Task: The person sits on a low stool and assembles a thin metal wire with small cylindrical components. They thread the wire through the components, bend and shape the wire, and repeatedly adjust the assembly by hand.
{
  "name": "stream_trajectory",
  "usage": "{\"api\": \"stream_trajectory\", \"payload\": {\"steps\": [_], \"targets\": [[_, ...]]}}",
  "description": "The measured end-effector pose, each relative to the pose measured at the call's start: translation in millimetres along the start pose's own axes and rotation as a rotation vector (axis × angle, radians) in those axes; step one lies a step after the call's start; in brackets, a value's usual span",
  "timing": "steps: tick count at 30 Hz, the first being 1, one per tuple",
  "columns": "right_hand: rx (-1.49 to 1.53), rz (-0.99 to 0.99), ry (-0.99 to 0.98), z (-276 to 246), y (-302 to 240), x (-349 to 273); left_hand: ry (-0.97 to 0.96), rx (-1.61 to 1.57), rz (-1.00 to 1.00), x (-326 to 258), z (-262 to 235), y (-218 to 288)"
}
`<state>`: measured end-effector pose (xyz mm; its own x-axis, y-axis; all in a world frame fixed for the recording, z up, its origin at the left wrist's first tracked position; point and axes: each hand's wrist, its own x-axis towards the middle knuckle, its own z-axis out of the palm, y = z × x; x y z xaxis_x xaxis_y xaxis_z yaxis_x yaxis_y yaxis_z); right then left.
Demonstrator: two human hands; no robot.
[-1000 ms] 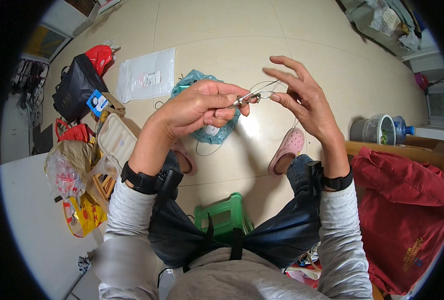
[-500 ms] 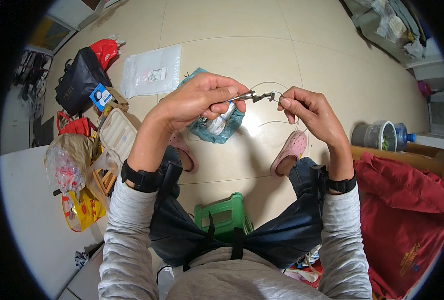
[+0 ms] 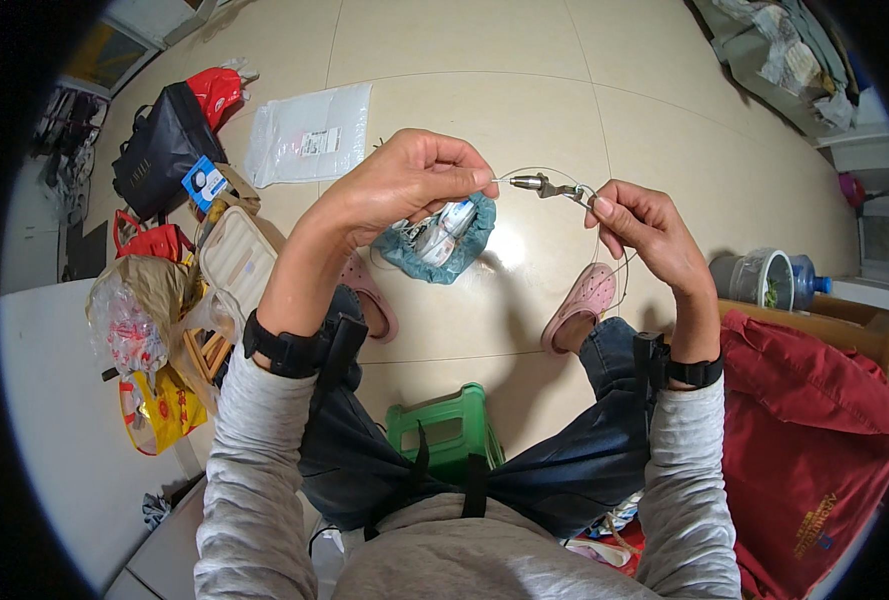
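My left hand (image 3: 416, 182) is closed in a pinch on a thin wire (image 3: 502, 180), thumb against forefinger. From that wire, a small metal clasp (image 3: 529, 182) with a barrel-shaped end and a hooked part stretches across the gap between my hands. My right hand (image 3: 652, 228) pinches the far end of the clasp at a small ring, its other fingers curled. More wire loops above the clasp and hangs below my right hand. Under my left hand, a teal plastic bag (image 3: 432, 268) holding white packets stands on the floor.
A green stool (image 3: 447, 425) is between my legs. On the left are a flat white plastic mailer (image 3: 307, 135), a dark bag (image 3: 167, 152), a cream plastic tray (image 3: 236, 262) and several crumpled bags. A red cloth (image 3: 814, 450) and a clear bucket (image 3: 766, 277) sit on the right.
My left fingers have slid back off the clasp's barrel onto the wire, baring the barrel. The clasp and my right hand have shifted slightly right.
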<state>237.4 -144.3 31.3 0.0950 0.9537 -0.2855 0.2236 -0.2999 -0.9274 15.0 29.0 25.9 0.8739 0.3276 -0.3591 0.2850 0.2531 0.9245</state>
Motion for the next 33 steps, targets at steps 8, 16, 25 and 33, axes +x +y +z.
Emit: {"api": "stream_trajectory", "payload": {"steps": [8, 16, 25, 33], "targets": [[0.040, 0.048, -0.040, -8.2, 5.5, -0.1, 0.112, 0.151, 0.082, 3.6, -3.6, -3.2], [-0.010, -0.092, 0.107, -8.7, 13.1, 1.8, 0.149, 0.300, 0.178, 2.9, -9.9, -0.2], [-0.182, -0.210, 0.204, -7.4, 10.6, 0.5, 0.137, 0.300, 0.176, 3.1, -18.3, -8.0], [-0.203, -0.218, 0.230, -7.2, 8.1, -1.1, 0.134, 0.332, 0.159, 4.4, -17.5, -7.0]]}}
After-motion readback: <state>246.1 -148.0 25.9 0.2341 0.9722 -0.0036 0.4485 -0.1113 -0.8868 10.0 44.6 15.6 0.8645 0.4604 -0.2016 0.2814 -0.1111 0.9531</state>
